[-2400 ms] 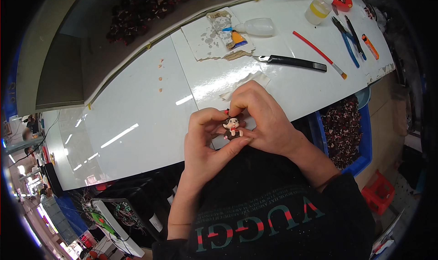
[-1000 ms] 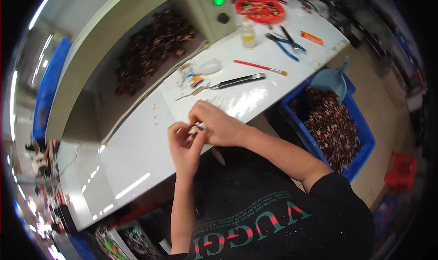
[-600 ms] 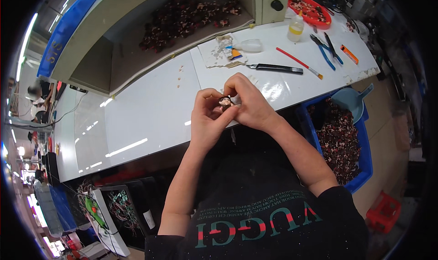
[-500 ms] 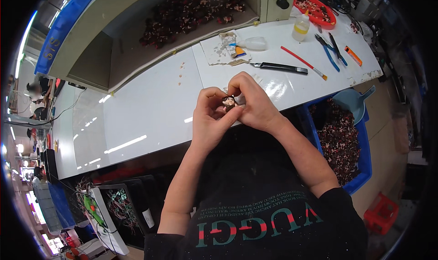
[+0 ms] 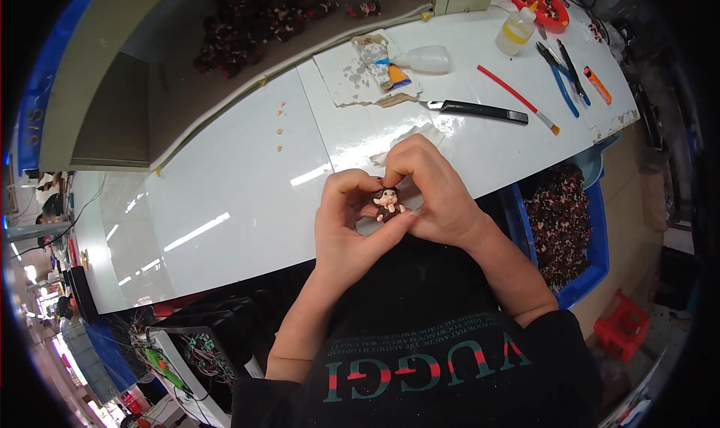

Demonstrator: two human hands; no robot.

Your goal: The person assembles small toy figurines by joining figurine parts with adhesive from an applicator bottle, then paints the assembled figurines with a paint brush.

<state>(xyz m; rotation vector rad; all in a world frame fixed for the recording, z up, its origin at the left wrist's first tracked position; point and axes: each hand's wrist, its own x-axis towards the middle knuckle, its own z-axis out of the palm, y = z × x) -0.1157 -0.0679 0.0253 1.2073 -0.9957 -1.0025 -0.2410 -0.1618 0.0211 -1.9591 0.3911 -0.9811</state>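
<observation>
Between my two hands, close to my body at the table's front edge, is a small monkey-like figurine [image 5: 388,203] with a brown body and a pale face. My left hand [image 5: 343,214] closes round it from the left, thumb along its lower side. From the right, my right hand [image 5: 435,192] pinches at its top and side with curled fingers. Part of the figurine is hidden behind the fingers. A crumpled white tissue [image 5: 409,143] lies just beyond my right hand.
On the white table [image 5: 225,173] lie a black-handled craft knife [image 5: 480,111], a red brush [image 5: 517,98], pliers [image 5: 559,79] and a glue bottle [image 5: 516,32]. Figurines [image 5: 262,23] heap inside the booth behind. A blue crate [image 5: 600,259] full of small parts stands below right.
The view has shifted closer, so table and hands appear larger. Both hands still hold the figurine, which now shows more of its face and body.
</observation>
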